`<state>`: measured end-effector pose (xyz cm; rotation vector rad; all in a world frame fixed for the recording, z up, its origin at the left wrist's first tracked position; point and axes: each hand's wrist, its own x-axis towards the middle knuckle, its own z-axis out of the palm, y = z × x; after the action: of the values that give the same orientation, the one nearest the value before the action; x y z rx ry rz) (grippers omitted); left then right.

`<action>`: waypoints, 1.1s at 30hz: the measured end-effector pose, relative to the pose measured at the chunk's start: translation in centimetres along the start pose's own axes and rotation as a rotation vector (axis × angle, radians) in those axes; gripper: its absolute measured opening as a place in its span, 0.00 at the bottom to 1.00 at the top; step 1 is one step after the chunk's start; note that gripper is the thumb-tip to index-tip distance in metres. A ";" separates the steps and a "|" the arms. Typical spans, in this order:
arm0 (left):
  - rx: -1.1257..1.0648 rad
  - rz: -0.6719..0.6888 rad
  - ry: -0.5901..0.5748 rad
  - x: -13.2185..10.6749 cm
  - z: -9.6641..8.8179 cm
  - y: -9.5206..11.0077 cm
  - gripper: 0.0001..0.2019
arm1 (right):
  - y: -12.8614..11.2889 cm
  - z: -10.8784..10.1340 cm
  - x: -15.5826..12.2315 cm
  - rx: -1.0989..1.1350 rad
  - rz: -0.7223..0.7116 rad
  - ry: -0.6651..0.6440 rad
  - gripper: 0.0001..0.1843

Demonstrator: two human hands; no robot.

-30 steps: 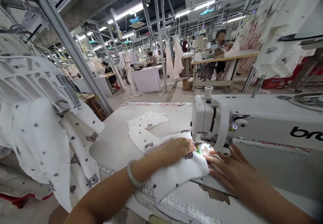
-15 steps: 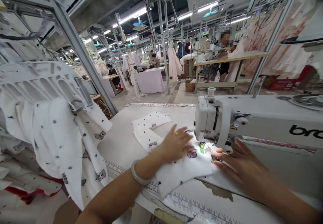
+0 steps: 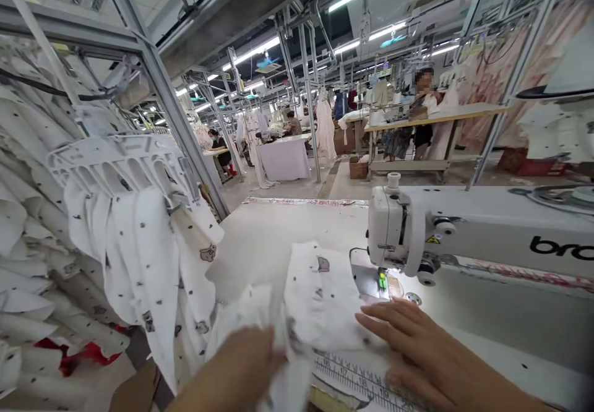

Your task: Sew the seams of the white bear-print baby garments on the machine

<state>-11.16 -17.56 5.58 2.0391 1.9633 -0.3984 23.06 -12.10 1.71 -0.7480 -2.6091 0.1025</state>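
A white fabric piece (image 3: 320,294) printed with small animal faces lies on the sewing table, in front of the needle of the white sewing machine (image 3: 464,232). My left hand (image 3: 241,372), blurred by motion, is closed on the fabric's near left part and lifts it off the table. My right hand (image 3: 413,344) lies flat with fingers stretched out on the fabric's right edge, just in front of the needle plate (image 3: 375,282).
A white plastic hanger rack (image 3: 120,164) on the left carries several pieces of the same printed fabric (image 3: 153,263). A ruler tape (image 3: 357,381) runs along the table's (image 3: 273,239) near edge. Other people sit at tables in the background.
The fabric has come out from under the needle and back toward me. My left hand went from lying flat on it to gripping it. My right hand slid nearer too.
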 end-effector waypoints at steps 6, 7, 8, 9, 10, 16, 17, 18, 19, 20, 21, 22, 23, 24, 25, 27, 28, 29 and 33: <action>-0.197 0.630 0.016 -0.9 0.8 5.1 0.10 | 0.6 0.3 0.3 0.038 0.008 -0.153 0.25; -0.225 0.670 0.113 -0.1 0.4 5.9 0.14 | 0.8 0.3 0.3 0.025 0.001 -0.143 0.25; -0.248 0.726 0.201 0.8 0.1 6.6 0.19 | 0.9 0.3 0.2 0.009 -0.016 -0.134 0.26; -0.263 0.781 0.261 1.8 -0.1 7.3 0.24 | 1.0 0.3 0.0 -0.014 -0.040 -0.123 0.26; -0.266 0.826 0.277 2.9 -0.2 7.8 0.28 | 1.2 0.3 -0.1 -0.045 -0.061 -0.108 0.25; -0.197 0.858 0.114 7.6 0.1 9.1 0.38 | 3.3 1.5 -1.0 -0.197 -0.047 0.091 0.19; -0.194 0.864 0.105 8.0 -0.1 9.1 0.38 | 3.6 1.8 -1.1 -0.207 -0.035 0.105 0.19; -0.196 0.873 0.093 8.3 -0.3 9.1 0.37 | 3.8 1.9 -1.1 -0.216 -0.022 0.112 0.20; -0.202 0.883 0.082 8.6 -0.5 9.2 0.37 | 4.0 2.0 -1.1 -0.223 -0.014 0.118 0.21; -0.208 0.890 0.076 8.8 -0.8 9.2 0.37 | 4.1 2.1 -1.0 -0.229 -0.007 0.126 0.21; -0.213 0.895 0.073 9.1 -1.0 9.3 0.37 | 4.2 2.1 -1.0 -0.234 -0.004 0.136 0.21; -0.215 0.898 0.077 9.3 -1.2 9.4 0.37 | 4.3 2.1 -0.9 -0.237 -0.002 0.150 0.21; -0.211 0.900 0.085 9.6 -1.3 9.5 0.37 | 4.4 2.1 -0.9 -0.241 -0.003 0.165 0.20; -0.204 0.898 0.098 9.8 -1.3 9.5 0.37 | 4.6 2.2 -1.0 -0.243 -0.008 0.181 0.20; -0.195 0.898 0.112 10.0 -1.3 9.6 0.37 | 4.9 2.4 -1.2 -0.245 -0.011 0.192 0.20; -0.175 0.901 0.136 10.3 -1.3 9.7 0.37 | 5.7 3.2 -1.9 -0.243 0.003 0.191 0.21; -0.163 0.901 0.145 10.4 -1.2 9.7 0.37 | 6.3 3.7 -2.3 -0.238 0.024 0.172 0.21; -0.147 0.901 0.151 10.4 -1.2 9.7 0.37 | 6.8 4.2 -2.8 -0.231 0.057 0.147 0.21; -0.036 0.901 0.212 10.6 -1.2 10.0 0.35 | 8.6 5.9 -4.1 -0.194 0.109 0.095 0.23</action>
<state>-0.81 -7.69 2.69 2.7301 0.9251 0.0632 27.99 -6.66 -6.73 -0.9384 -2.5121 -0.1537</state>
